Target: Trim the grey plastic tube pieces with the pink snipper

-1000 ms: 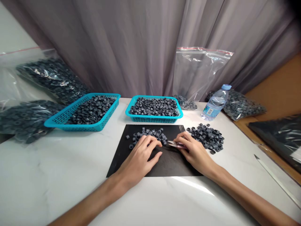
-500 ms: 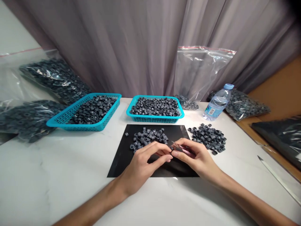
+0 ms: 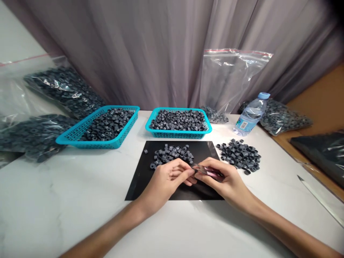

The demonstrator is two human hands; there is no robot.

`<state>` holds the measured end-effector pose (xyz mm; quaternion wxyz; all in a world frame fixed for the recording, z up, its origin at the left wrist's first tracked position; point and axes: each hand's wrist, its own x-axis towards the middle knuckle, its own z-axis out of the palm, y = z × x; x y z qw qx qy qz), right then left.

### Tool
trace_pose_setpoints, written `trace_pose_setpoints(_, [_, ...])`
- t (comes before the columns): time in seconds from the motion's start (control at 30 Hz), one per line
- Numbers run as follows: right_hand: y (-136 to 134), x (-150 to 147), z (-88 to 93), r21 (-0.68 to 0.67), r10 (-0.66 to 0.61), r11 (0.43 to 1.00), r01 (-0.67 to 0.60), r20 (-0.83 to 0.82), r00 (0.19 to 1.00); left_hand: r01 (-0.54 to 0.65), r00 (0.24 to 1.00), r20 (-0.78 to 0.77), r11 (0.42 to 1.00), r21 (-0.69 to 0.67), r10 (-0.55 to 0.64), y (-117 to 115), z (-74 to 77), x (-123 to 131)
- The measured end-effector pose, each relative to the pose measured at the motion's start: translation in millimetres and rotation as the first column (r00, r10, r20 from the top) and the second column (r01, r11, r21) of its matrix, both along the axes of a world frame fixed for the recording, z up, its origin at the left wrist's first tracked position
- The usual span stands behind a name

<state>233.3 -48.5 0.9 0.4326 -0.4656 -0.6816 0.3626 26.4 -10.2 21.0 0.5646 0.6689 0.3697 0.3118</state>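
Note:
Both hands meet over a black mat (image 3: 161,186) on the white table. My left hand (image 3: 168,179) is pinched shut; a small grey ring taken from the pile seems to be in its fingertips, mostly hidden. My right hand (image 3: 223,181) grips a thin pinkish metal tool (image 3: 208,171), its tip pointed at the left fingertips. A small heap of grey rings (image 3: 172,154) lies on the mat just beyond the hands. A second heap of rings (image 3: 240,154) sits on the table to the right of the mat.
Two turquoise baskets (image 3: 77,134) (image 3: 178,134) of grey rings stand behind the mat. Plastic bags of rings (image 3: 48,104) lie at the left and back right, with a water bottle (image 3: 249,114). A white strip (image 3: 319,200) lies at the right edge. A grey curtain hangs behind.
My left hand left the ring heap and drew back toward me, closing into a pinch. My right hand lifted the tool off the mat and brought it to the left fingertips.

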Motion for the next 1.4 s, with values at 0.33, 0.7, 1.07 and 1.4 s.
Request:
trace_pose_setpoints(0.33, [1.2, -4.7, -5.8, -0.067, -0.03, 0.997, 0.027, -0.04, 0.999, 0.043, 0.961, -0.277, 0.969, 0.242, 0.027, -3.6, 2.4, -0.4])
trace_pose_setpoints(0.7, [-6.2, -10.4, -7.2, -0.048, -0.099, 0.994, 0.094, -0.106, 0.989, -0.024, 0.992, -0.12, 0.985, 0.169, 0.045, -1.0, -4.6, 1.9])
trace_pose_setpoints(1.07, [-5.1, -11.6, -14.7, -0.112, -0.09, 0.99, 0.081, -0.077, 0.993, 0.121, 0.932, -0.36, 0.905, 0.408, 0.038, -3.4, -11.0, -0.6])
trace_pose_setpoints(1.4, [-2.1, -12.7, -19.9, -0.172, -0.074, 0.984, 0.037, -0.214, 0.974, -0.044, 0.982, -0.169, 0.974, 0.224, 0.084, -1.3, -14.7, 3.6])
